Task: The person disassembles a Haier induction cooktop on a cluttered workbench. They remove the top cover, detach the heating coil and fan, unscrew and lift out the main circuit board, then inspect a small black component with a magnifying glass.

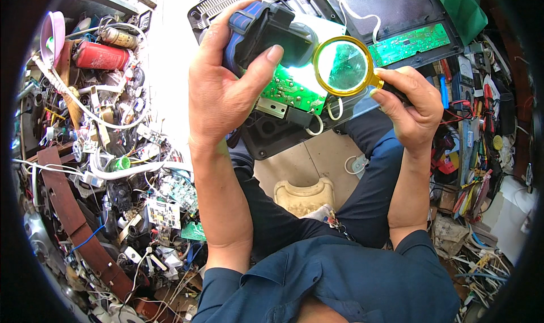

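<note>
My left hand [218,96] grips a black headlamp [269,37] with a blue strap, its thumb lying across the near side. The lamp's front end points right, toward the magnifying glass [343,67]. Between thumb and fingers, my right hand [416,105] pinches the dark handle of that yellow-rimmed glass. Both tools are above a green circuit board [297,93], which is brightly lit and partly hidden by the headlamp and the lens. The board lies in an open black plastic casing [260,139] in front of me.
A narrow green board [411,44] sits in the casing's right side, with a white cable [368,17] near it. Piled electronic parts and a red cylinder [102,56] crowd the left. Hand tools [487,102] and wires fill the right. A cream stool [305,194] shows between my legs.
</note>
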Demonstrator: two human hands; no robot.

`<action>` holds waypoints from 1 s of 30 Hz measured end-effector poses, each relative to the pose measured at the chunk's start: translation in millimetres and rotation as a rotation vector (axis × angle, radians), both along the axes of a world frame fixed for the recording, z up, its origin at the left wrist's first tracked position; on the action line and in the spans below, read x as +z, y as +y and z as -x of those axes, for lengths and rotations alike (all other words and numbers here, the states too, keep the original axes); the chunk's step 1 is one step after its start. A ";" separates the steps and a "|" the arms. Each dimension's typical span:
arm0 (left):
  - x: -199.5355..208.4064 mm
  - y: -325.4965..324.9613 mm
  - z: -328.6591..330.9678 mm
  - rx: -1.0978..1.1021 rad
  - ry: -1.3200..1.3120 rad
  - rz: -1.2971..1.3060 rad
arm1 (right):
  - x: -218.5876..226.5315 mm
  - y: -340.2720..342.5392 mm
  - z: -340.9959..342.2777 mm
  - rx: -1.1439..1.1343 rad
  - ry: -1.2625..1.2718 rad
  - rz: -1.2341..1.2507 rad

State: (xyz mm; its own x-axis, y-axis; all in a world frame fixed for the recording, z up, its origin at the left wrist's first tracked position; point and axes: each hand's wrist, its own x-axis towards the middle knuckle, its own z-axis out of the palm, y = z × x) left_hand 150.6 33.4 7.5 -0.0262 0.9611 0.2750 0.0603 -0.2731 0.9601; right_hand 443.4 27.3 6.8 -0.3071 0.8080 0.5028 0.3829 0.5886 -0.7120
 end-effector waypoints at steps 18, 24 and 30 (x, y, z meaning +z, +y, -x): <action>-2.8 7.1 -5.2 0.012 0.015 0.003 | -5.2 4.0 -4.4 -0.013 0.021 0.029; -1.2 7.6 -6.8 0.005 0.029 0.003 | -6.0 4.7 -4.6 -0.021 0.015 0.017; -1.0 7.5 -6.6 0.012 0.063 -0.013 | -6.5 5.0 -4.7 -0.026 0.022 0.029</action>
